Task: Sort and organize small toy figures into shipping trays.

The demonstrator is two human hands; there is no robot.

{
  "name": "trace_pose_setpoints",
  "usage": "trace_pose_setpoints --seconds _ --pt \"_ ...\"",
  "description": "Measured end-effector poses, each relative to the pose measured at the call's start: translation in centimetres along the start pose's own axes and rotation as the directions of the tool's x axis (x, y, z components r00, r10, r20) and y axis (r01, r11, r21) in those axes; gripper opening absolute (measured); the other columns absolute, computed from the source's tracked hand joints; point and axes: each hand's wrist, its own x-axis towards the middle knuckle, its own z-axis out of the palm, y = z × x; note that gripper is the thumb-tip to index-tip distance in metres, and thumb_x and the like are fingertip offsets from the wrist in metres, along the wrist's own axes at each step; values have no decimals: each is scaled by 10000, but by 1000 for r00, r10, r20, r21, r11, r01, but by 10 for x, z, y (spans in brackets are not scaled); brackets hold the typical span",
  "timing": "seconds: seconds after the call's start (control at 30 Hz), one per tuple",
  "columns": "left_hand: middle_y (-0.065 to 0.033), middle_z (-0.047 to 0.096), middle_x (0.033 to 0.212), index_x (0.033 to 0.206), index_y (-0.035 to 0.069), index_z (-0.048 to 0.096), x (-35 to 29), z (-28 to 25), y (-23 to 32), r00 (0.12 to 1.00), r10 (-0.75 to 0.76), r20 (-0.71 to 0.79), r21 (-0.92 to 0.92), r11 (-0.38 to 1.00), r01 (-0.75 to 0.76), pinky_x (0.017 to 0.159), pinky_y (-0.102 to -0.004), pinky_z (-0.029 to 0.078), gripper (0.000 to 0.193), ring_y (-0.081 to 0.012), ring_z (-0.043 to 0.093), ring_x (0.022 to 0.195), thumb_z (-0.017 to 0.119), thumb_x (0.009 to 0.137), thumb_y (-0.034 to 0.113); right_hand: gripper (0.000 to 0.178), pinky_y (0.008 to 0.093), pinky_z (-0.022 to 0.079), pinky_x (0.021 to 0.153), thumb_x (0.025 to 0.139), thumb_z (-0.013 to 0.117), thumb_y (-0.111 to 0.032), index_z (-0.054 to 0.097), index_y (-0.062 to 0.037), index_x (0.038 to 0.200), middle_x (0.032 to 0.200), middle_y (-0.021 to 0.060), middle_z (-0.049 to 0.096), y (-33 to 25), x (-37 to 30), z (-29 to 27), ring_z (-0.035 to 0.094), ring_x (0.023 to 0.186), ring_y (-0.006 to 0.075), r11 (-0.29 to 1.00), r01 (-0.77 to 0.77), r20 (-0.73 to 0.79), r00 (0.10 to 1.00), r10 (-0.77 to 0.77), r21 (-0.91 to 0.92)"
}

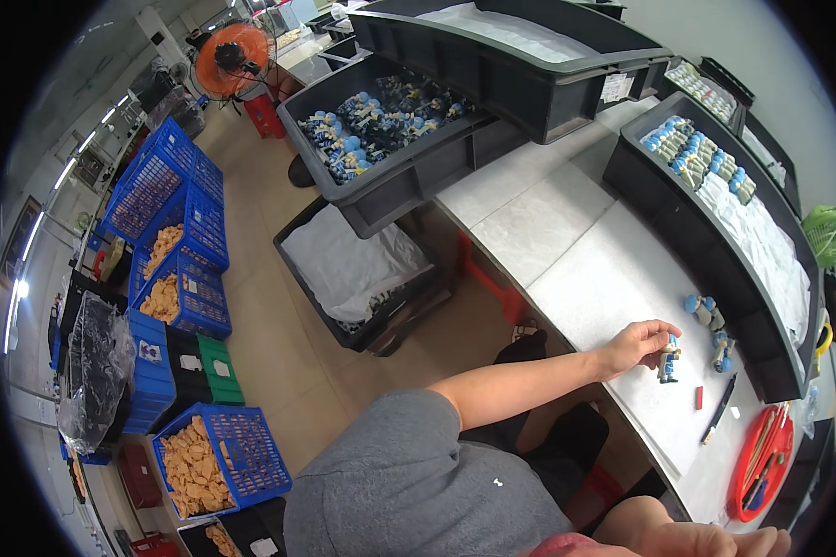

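Note:
My left hand (639,349) is closed on a small figurine (669,362) with a blue cap and blue legs, held upright over the pale worktable (622,278). Just beyond it lie two more blue-capped figurines (704,311) close together, and another figurine (723,351) rests nearer. A small red piece (698,397) and a slim black pen-like tool (718,408) sit beside them. Low at the bottom edge is my right hand (706,540), raised off the table and partly cut off. Its fingers look loosely stretched, with nothing visible in them.
A black tray (706,218) with rows of figurines borders the table's right side. A red round dish (764,464) holds thin tools. Black bins (409,167) of figurines stand at the far left edge. Blue crates (251,455) of tan parts and an orange fan (232,60) stand on the left.

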Motion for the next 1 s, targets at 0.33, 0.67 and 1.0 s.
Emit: trace_pose_setpoints --seconds 0.33,0.67,1.0 --pt "3 535 825 1102 56 485 0 1 0 1000 -11 -7 -13 1000 11 616 -187 408 245 -45 493 704 411 919 203 212 250 356 552 857 437 -217 571 -79 946 681 -3 405 7 -15 -10 423 624 129 993 -106 81 991 109 -42" --pt "3 531 818 1101 48 487 -1 1 1 1000 3 -6 19 1000 -2 613 -184 410 245 -42 493 702 417 916 194 339 227 384 545 864 425 -256 539 -145 1163 769 8 407 5 -23 -13 419 615 141 938 -237 66 963 261 -254" --pt "4 532 819 1100 51 490 0 0 -1 1000 -5 -8 12 1000 5 617 -185 411 249 -41 491 700 426 913 202 288 216 391 576 868 432 -259 577 -144 1089 740 -19 419 11 -30 -17 434 633 134 948 -199 20 977 211 -247"
